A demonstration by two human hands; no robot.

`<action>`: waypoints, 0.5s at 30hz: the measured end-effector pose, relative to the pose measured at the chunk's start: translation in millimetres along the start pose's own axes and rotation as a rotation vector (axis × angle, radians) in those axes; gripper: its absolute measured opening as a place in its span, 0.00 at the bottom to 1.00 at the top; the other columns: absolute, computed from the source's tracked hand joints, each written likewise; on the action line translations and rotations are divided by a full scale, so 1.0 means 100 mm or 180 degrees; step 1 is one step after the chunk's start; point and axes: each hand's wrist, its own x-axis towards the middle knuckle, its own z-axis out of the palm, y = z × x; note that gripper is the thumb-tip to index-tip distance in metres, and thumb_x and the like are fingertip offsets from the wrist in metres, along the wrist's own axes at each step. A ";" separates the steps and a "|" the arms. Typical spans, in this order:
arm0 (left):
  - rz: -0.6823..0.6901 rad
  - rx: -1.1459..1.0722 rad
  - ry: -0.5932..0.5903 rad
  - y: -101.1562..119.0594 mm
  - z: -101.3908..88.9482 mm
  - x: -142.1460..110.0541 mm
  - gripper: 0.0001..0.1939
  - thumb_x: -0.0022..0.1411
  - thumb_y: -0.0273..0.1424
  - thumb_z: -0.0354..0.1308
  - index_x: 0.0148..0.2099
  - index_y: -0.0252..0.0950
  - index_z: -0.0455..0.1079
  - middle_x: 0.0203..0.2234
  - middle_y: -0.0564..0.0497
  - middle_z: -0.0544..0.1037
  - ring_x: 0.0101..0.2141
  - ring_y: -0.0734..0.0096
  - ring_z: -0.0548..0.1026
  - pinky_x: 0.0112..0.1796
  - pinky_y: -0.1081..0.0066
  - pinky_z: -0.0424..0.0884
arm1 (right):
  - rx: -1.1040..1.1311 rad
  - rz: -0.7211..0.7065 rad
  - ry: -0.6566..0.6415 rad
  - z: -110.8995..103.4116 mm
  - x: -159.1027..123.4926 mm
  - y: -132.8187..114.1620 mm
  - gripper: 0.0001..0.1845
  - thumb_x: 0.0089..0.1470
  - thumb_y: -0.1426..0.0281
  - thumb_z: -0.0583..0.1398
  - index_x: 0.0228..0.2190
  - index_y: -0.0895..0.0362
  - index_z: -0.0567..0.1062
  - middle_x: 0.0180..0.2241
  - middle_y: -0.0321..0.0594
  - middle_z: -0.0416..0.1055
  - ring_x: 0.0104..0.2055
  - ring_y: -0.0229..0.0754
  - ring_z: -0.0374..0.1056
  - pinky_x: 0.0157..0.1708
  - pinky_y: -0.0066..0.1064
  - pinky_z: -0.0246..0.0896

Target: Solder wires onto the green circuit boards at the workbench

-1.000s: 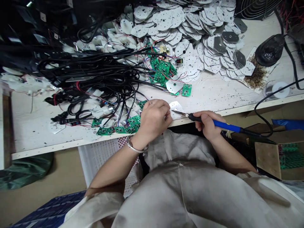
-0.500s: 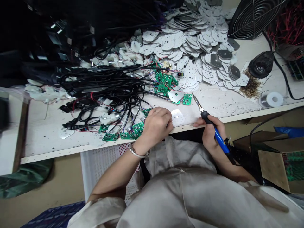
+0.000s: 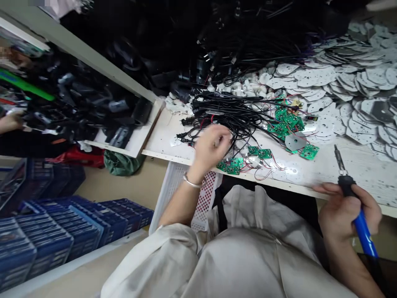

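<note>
My right hand (image 3: pixel 344 213) is closed round the blue handle of a soldering iron (image 3: pixel 350 194), its tip pointing up over the front edge of the white bench (image 3: pixel 366 174). My left hand (image 3: pixel 212 147) is lifted over the tangle of black cables (image 3: pixel 235 111); it is blurred and its fingers look curled, whether round anything I cannot see. Small green circuit boards (image 3: pixel 259 154) with red wires lie just right of it. A white round plate (image 3: pixel 287 170) lies on the bench between my hands.
A heap of white round plates (image 3: pixel 341 91) covers the back right of the bench. A white perforated basket (image 3: pixel 186 186) stands under the bench edge. Blue crates (image 3: pixel 62 231) stack on the floor at left. Black parts (image 3: pixel 93 99) fill the side shelf; another person's hand (image 3: pixel 9 120) shows far left.
The view has swung left. My left hand has left the white plate and moved left and up over the cables. My right hand has pulled the soldering iron back from the plate, tip raised.
</note>
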 end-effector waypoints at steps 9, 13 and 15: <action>-0.1007 0.0511 0.0446 -1.24 -0.55 -0.22 0.20 0.66 0.46 0.52 0.36 0.35 0.75 0.29 0.57 0.78 0.28 0.79 0.72 0.31 0.71 0.71 | -0.0127 0.0053 0.0211 0.02 -0.04 0.02 0.20 0.40 0.47 0.65 0.34 0.43 0.81 0.17 0.40 0.70 0.15 0.52 0.68 0.22 0.54 0.67; -0.0619 0.0160 0.0225 -0.84 -0.22 -0.09 0.16 0.64 0.42 0.56 0.44 0.36 0.76 0.38 0.50 0.79 0.32 0.74 0.74 0.34 0.70 0.73 | -0.0132 0.0029 -0.0014 0.03 -0.05 0.00 0.18 0.43 0.49 0.65 0.36 0.41 0.81 0.20 0.41 0.74 0.16 0.50 0.69 0.24 0.55 0.68; -0.0446 0.0070 0.0186 -0.72 -0.12 0.05 0.16 0.63 0.39 0.56 0.46 0.35 0.75 0.39 0.48 0.79 0.33 0.72 0.74 0.36 0.69 0.73 | -0.0156 0.0071 -0.0085 0.02 -0.05 -0.02 0.18 0.43 0.50 0.65 0.36 0.41 0.81 0.22 0.42 0.75 0.17 0.51 0.70 0.26 0.56 0.70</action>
